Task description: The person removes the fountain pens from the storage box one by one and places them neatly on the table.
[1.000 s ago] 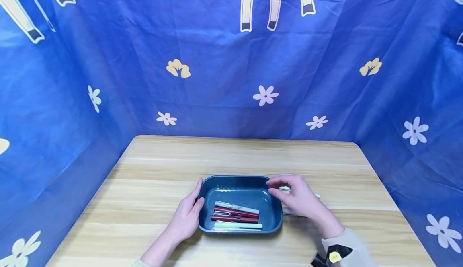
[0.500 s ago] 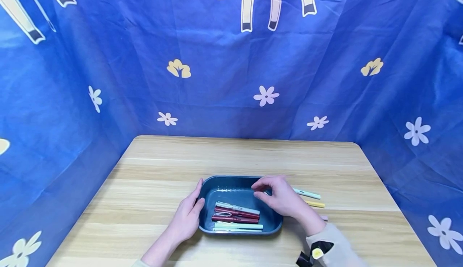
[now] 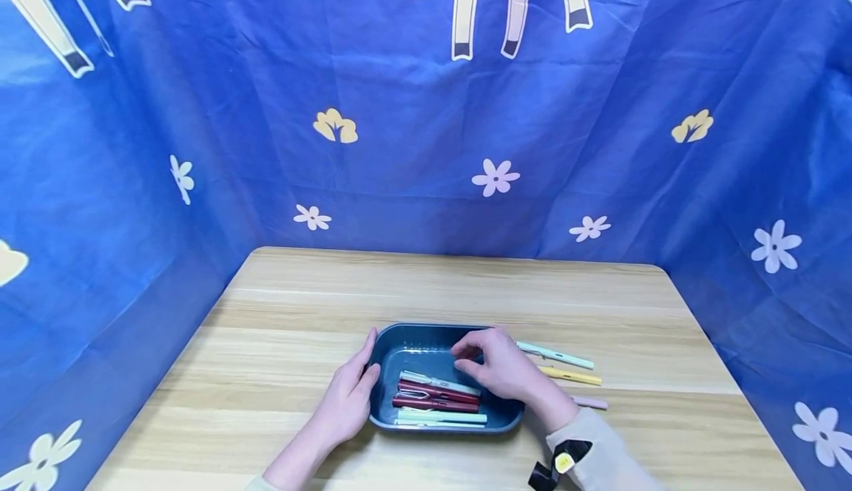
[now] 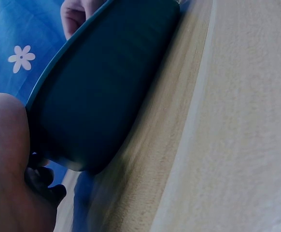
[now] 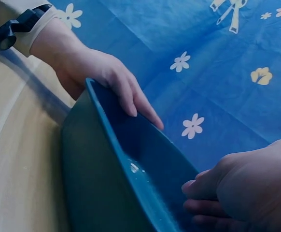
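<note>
1. Head view: gripping the left end of the dark blue tray [image 3: 416, 356], set on the desk [image 3: 319, 291], with the left hand [image 3: 344, 398], thumb over the rim; seemingly steadying it while leaving the right hand [image 3: 502, 369] free.
2. Same view: curving the right hand over the tray's other end, thumb and index tips standing apart, without any object visible between them. Showing a grey-blue pen [image 3: 435, 382], dark red pens [image 3: 435, 404] and a pale green pen [image 3: 442, 417] side by side between the hands, probably contained by the walls; showing a mint pen [image 3: 558, 356], yellow pen [image 3: 570, 376] and pinkish pen [image 3: 591, 402] right of the right hand. Making out no brand; finding the yellow label [image 3: 563, 463] behind that hand too small for reading.
3. Left wrist view: bearing against the tray's end with the left hand, apparently for a firm hold. Finding no writing.
4. Right wrist view: bending the right hand's fingers over the tray, apparently holding nothing. Finding no lettering.
</note>
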The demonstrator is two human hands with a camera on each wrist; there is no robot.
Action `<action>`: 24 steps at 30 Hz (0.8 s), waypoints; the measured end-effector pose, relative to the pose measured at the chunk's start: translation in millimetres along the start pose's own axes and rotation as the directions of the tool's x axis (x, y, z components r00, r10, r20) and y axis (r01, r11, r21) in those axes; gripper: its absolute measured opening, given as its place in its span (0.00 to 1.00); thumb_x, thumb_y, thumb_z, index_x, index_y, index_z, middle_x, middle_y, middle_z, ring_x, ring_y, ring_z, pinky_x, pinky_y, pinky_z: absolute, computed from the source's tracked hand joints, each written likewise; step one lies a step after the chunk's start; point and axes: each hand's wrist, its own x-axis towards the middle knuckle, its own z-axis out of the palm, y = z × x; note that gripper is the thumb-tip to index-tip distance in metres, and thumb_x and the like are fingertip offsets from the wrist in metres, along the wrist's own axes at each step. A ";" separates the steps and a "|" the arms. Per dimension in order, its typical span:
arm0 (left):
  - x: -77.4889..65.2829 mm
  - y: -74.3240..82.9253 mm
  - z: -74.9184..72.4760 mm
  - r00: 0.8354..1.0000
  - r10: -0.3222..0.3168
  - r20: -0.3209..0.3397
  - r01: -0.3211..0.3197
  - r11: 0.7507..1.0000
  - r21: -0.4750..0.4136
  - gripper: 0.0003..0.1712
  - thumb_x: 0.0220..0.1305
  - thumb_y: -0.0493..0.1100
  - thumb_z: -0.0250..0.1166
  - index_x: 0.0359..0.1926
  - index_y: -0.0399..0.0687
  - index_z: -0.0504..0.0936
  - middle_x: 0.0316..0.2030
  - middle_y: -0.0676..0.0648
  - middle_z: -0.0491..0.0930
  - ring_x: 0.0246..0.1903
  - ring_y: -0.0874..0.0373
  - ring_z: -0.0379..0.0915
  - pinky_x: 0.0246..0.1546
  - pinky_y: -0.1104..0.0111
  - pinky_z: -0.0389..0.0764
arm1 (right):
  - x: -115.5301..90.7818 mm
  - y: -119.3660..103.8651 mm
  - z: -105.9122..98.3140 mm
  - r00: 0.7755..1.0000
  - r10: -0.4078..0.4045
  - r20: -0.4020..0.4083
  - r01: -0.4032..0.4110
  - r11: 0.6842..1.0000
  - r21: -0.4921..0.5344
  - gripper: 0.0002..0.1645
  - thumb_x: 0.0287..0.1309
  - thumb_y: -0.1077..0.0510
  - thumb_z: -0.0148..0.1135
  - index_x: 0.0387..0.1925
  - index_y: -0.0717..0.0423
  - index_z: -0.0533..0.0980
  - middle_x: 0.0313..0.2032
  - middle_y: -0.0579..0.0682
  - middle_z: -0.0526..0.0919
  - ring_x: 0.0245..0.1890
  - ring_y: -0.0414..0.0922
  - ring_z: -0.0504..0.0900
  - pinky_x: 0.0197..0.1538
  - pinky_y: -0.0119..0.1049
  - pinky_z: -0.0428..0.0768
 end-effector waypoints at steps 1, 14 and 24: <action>-0.1 0.3 0.0 1.000 -0.001 0.000 0.001 1.000 0.000 0.33 0.81 0.33 0.49 0.82 0.32 0.53 0.79 0.35 0.56 0.78 0.43 0.52 0.76 0.56 0.50 | 0.6 0.2 1.5 1.000 0.006 0.006 -0.006 1.000 -0.004 0.08 0.67 0.63 0.71 0.47 0.58 0.88 0.40 0.41 0.88 0.41 0.36 0.84 0.47 0.41 0.86; 0.2 -0.7 0.6 1.000 0.004 -0.003 -0.004 1.000 -0.001 0.33 0.81 0.32 0.49 0.82 0.33 0.53 0.79 0.35 0.56 0.78 0.43 0.52 0.76 0.53 0.51 | 10.0 1.8 20.2 0.993 0.013 0.120 -0.009 0.999 -0.034 0.06 0.66 0.64 0.72 0.43 0.58 0.89 0.34 0.37 0.87 0.33 0.31 0.82 0.40 0.30 0.83; -0.3 -0.7 0.4 1.000 0.013 -0.012 -0.013 1.000 0.000 0.33 0.81 0.31 0.50 0.81 0.31 0.54 0.78 0.34 0.57 0.77 0.43 0.53 0.75 0.67 0.49 | 13.1 2.4 28.1 0.988 0.018 0.152 -0.003 0.995 -0.097 0.05 0.65 0.63 0.72 0.42 0.56 0.89 0.32 0.35 0.85 0.32 0.29 0.80 0.39 0.28 0.82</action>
